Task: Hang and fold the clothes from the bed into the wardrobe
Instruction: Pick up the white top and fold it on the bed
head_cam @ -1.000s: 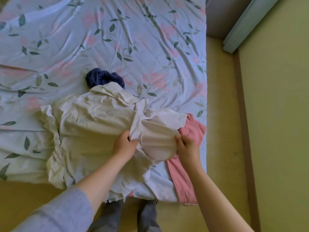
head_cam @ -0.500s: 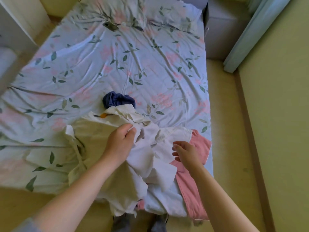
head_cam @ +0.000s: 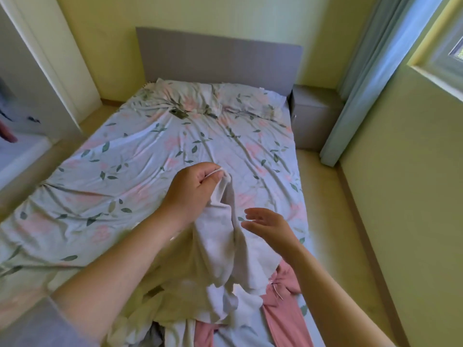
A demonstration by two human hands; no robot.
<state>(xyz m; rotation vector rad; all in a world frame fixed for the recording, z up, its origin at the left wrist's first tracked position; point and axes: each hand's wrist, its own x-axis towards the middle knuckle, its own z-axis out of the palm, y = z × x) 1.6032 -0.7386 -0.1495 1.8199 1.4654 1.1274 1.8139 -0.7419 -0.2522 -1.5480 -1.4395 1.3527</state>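
Note:
My left hand (head_cam: 194, 187) pinches the top edge of a white garment (head_cam: 220, 236) and holds it lifted above the bed (head_cam: 125, 171). The cloth hangs down from my fingers onto a heap at the bed's near edge. My right hand (head_cam: 266, 225) hovers just right of the hanging cloth, fingers spread and holding nothing. A cream shirt (head_cam: 175, 279) lies under the white garment. A pink garment (head_cam: 285, 309) lies at the heap's right side. The dark blue garment is hidden behind my left arm.
The bed has a floral sheet, two pillows (head_cam: 208, 98) and a grey headboard (head_cam: 218, 58). A white wardrobe (head_cam: 30, 78) stands open at the left. A grey bedside cabinet (head_cam: 315, 113), a curtain (head_cam: 355, 78) and a window are at the right.
My left hand has lifted the white garment up off the heap. My right hand let go of the cloth and opened. My head has tilted up, showing the headboard and wardrobe.

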